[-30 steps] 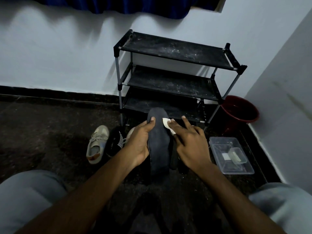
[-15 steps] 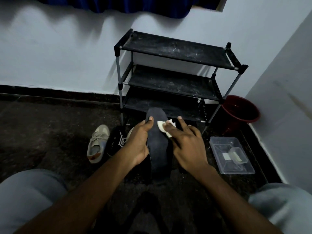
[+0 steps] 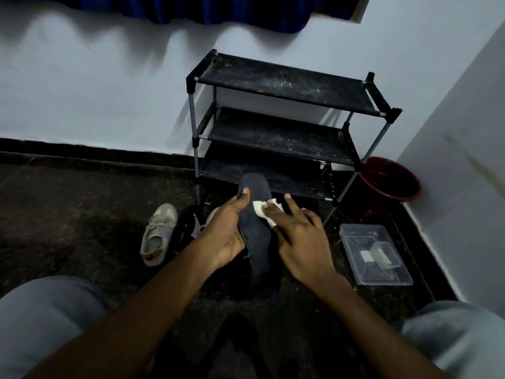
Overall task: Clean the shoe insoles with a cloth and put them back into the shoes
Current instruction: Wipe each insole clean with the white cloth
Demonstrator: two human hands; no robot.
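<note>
Left hand [image 3: 226,231] grips the dark insole [image 3: 258,239] along its left edge, with the thumb laid over the top surface near the toe end and the fingers curled beneath. Right hand [image 3: 297,239] lies over the insole's right edge with its fingers stretched and fanned. The forefinger presses a small white cloth [image 3: 263,213] flat against the upper part of the insole; the thumb is hidden.

The insole sits between the person's knees, its toe end pointing away toward a black shoe rack [image 3: 278,86], whose lowest tier lies just beyond the toe tip. Whether the heel end touches the floor [image 3: 68,214] cannot be told in the dark.

Left of the hands, a beige shoe [image 3: 157,233] lies on the floor, and a black striped item [image 3: 187,228] sits just beside it, nearer the left wrist. To the right, a clear plastic container [image 3: 374,255] sits near the wall's skirting, with a red bucket [image 3: 389,183] behind it in the corner. Bare floor stretches out to the far left.
</note>
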